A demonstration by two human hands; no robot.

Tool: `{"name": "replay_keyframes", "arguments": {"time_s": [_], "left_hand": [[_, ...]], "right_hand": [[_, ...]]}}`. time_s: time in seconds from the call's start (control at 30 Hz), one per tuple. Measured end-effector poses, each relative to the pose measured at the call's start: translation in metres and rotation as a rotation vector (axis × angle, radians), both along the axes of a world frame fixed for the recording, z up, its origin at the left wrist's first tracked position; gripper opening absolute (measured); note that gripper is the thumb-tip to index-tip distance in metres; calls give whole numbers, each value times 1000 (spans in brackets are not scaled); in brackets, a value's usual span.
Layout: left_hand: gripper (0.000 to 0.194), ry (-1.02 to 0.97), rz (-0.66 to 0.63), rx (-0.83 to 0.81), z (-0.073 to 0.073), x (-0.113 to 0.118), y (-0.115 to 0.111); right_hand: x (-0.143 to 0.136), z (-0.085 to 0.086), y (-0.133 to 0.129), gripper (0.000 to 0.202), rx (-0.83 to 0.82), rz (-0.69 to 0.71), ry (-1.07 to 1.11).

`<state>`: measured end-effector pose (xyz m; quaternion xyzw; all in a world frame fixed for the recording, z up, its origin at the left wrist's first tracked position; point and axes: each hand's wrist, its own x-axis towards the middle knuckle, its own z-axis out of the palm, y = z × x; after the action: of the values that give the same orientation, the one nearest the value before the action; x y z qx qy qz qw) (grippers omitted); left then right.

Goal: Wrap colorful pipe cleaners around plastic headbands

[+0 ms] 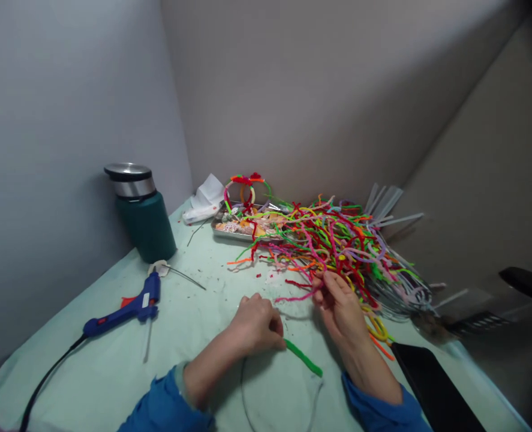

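My left hand [257, 327] is closed in a pinch on a thin grey wire hoop [244, 390] near the front of the table. A stretch of green fuzzy wrapping [304, 358] covers part of that hoop, to the right of my fingers. My right hand [341, 306] pinches a magenta pipe cleaner [295, 298] whose loose end points left above the hoop. Just behind this hand lies a big tangled heap of pipe cleaners [337, 240] in many colours. The lower part of the hoop runs out of view.
A blue glue gun [126, 313] with a black cord lies at left, before a green bottle [146, 222]. At the back stand a metal tray [243, 235] of small pieces and white tissue [206, 198]. Clear sticks [387, 204], wires [400, 294] and a black phone [434, 384] are at right.
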<state>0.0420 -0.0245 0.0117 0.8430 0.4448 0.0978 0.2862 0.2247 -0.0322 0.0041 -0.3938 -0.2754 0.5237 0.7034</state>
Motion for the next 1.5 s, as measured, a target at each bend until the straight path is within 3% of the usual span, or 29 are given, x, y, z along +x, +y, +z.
{"name": "replay_keyframes", "arguments": {"time_s": [0.1,0.27,0.37,0.43,0.6,0.93,1.23,1.5], "left_hand": [[27,-253,44,-126,3,-4,0],[42,-914,327,-614,2,0,7],[32,-1247,394,-770,-1,0,10],[23,-1360,416,-819,-1,0,10],[17,-1397,541,-864,-1,0,8],[18,-1522,860,-729,3,-7,17],[13,-1652,1000,-636,-3,-22,29],[14,-1753,1011,-718,-2,-25,30]], "right_hand": [[-7,4,-3,20,49,14,35],[-28,2,-6,17,66,123,46],[-37,-7,-4,17,23,177,118],[-37,-13,-1,18,4,163,188],[-27,-18,5,19,4,86,249],[-23,-20,4,16,55,43,228],[-11,-24,6,16,62,-86,289],[-6,-28,7,18,46,-90,257]]}}
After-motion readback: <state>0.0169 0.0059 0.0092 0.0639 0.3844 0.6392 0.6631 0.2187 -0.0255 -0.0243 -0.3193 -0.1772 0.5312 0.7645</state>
